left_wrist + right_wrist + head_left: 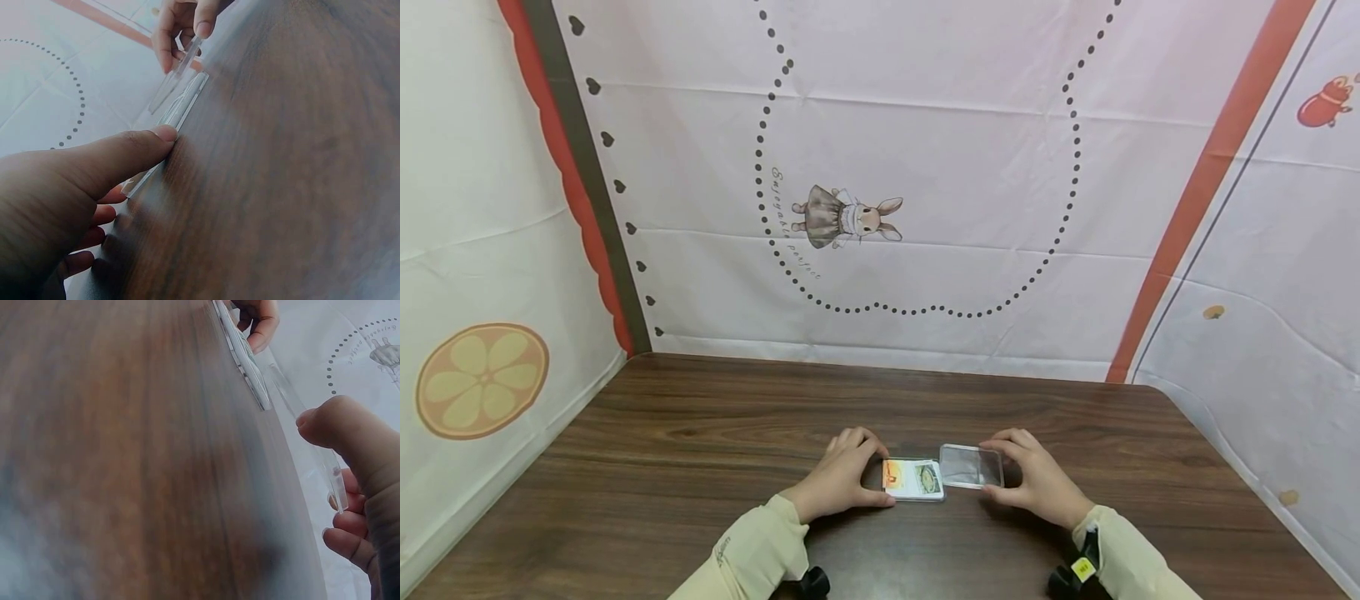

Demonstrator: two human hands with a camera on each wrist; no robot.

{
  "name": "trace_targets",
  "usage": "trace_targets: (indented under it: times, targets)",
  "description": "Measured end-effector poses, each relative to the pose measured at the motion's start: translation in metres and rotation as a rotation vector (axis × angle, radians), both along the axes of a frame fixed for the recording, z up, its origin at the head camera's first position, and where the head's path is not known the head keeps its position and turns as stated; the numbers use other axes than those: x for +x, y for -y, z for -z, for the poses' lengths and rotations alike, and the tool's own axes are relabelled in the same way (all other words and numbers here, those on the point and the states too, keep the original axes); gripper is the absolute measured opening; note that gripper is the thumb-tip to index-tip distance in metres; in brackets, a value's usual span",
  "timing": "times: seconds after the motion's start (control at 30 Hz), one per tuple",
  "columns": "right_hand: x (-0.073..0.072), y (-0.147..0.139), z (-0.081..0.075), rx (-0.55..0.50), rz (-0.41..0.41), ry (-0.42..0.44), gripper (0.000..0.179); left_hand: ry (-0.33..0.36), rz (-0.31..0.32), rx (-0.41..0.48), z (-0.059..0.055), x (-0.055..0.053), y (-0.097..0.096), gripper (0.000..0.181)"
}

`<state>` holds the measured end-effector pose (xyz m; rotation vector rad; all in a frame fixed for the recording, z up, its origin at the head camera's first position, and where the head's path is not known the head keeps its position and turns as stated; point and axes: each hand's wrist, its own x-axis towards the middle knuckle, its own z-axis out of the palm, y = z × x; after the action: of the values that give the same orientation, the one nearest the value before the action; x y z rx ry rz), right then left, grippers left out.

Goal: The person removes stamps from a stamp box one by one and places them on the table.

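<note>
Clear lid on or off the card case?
Off: the right hand holds the clear lid to the right of the card case, whose printed cards show uncovered in the head view.

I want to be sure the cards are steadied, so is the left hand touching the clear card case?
Touching. The left wrist view shows it: the thumb of the left hand lies against the edge of the clear card case, with no gap.

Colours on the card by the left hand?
The card is white, with orange-yellow print at left and green at right; clearest in the head view.
</note>
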<state>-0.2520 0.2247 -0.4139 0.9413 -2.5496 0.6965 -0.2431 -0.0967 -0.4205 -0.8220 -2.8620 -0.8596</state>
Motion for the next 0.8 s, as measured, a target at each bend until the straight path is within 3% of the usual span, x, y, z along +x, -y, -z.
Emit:
trace_targets:
  times: [0.4,0.8]
  targets:
    - [0.0,-0.007,0.001,-0.007,0.008,0.035,0.046,0.026,0.005,0.006,0.0,0.0,0.0,0.055]
    - [0.0,-0.013,0.002,-0.013,0.018,0.062,0.047,0.004,0.003,-0.008,0.0,-0.001,0.001,0.055]
